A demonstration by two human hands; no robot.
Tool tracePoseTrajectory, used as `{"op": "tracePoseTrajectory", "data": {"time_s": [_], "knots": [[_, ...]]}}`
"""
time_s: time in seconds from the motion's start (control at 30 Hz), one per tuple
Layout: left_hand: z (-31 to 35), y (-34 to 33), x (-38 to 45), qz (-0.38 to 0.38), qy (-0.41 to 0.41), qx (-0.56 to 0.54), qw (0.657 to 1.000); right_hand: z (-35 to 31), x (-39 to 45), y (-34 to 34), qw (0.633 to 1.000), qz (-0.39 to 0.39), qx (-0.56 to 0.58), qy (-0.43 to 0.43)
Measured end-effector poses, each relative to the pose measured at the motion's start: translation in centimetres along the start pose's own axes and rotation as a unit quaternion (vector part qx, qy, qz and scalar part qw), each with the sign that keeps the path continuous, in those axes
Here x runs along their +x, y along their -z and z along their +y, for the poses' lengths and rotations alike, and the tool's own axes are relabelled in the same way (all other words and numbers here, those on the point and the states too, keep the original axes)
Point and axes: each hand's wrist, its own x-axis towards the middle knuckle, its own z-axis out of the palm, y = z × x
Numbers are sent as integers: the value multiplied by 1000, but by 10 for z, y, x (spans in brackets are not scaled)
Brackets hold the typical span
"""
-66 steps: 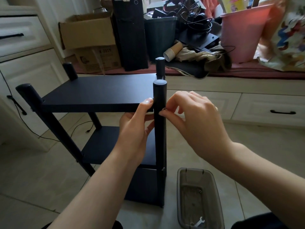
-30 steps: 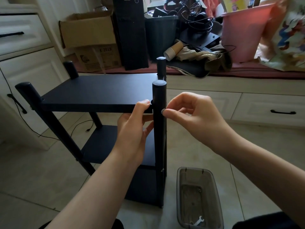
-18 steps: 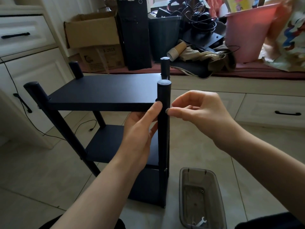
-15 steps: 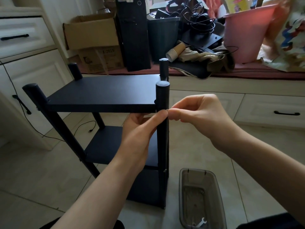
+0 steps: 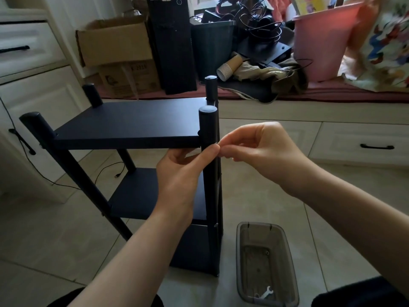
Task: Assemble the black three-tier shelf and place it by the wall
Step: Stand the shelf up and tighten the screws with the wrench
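Shelf [image 5: 128, 122] stands on floor, all three tiers fitted. Left hand [image 5: 181, 171] grips front post [image 5: 209, 138]; right hand [image 5: 261, 151] pinches a small fastener there. Risk: fastener slips, drops beside tray [image 5: 287, 262].

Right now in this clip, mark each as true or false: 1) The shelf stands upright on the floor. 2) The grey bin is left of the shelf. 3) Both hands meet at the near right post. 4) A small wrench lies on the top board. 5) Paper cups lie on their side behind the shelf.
1) True: the black shelf stands upright on the floor.
2) False: the grey bin sits right of it.
3) True: the left hand and right hand meet at the near right post.
4) False: the wrench lies in the bin.
5) True: the paper cups lie sideways.
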Motion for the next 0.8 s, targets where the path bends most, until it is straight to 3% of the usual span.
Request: {"op": "tracePoseTrajectory", "data": {"time_s": [0.17,0.3,0.43,0.6,0.8], "knots": [[-2,-3,-3,20,-28,0,999,13,-5,4,999,-9,-20,-32],[-2,-6,-3,33,-36,-5,999,52,-19,4,986,-34,-123,-106],[-3,-7,-2,45,-39,4,998,117,-38,2,940,-124,-238,-211],[-5,-6,0,44,-35,10,998,202,-64,2,850,-213,-346,-335],[-2,-6,0,31,-44,10,999,280,-83,-7,793,-218,-390,-413]]}}
